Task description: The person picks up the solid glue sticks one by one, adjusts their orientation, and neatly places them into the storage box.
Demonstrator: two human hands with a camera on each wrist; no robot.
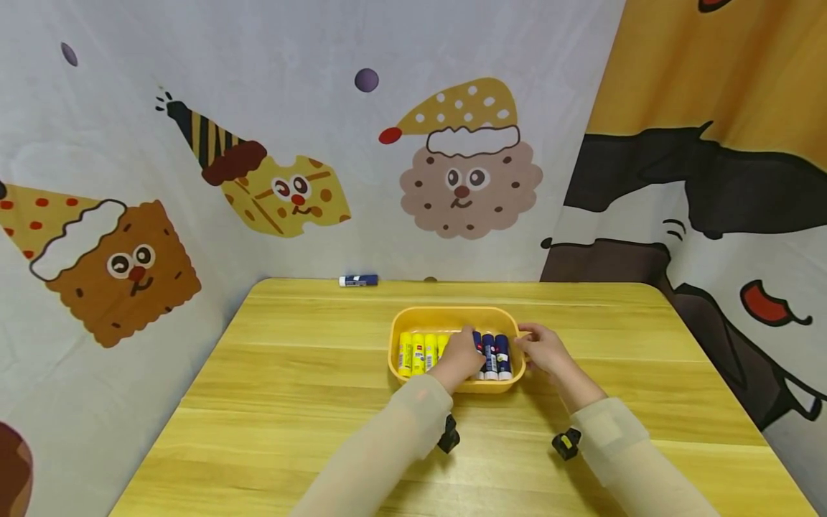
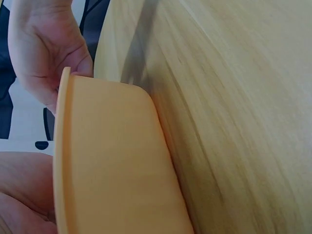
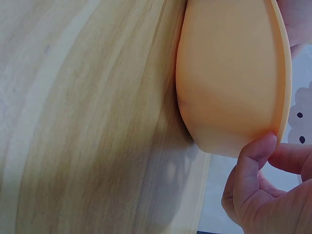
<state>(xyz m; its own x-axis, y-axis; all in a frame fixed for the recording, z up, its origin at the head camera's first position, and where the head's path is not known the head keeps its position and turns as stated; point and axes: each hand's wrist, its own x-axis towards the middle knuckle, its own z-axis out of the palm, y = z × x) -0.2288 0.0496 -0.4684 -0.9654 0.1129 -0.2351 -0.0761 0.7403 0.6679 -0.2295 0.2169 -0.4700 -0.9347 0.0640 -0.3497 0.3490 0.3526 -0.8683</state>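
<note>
A yellow-orange plastic basket (image 1: 455, 310) stands on the table with a row of glue sticks in it. Yellow glue sticks (image 1: 418, 353) fill its left part, and dark blue glue sticks (image 1: 502, 355) with white ends fill the right. My left hand (image 1: 460, 355) reaches down into the middle of the row, right at the leftmost visible blue stick. Its fingertips are hidden, and I cannot tell whether they hold a stick. With thumb and fingers, my right hand (image 3: 265, 187) pinches the basket's right end at the rim; the head view shows this hand (image 1: 544, 348) too.
A single blue glue stick (image 1: 358, 281) with a white end lies at the table's back edge, left of the basket. The wooden table (image 1: 291, 424) runs up to a curtain (image 1: 310, 57) with cartoon prints. Black wrist cameras hang under both sleeves.
</note>
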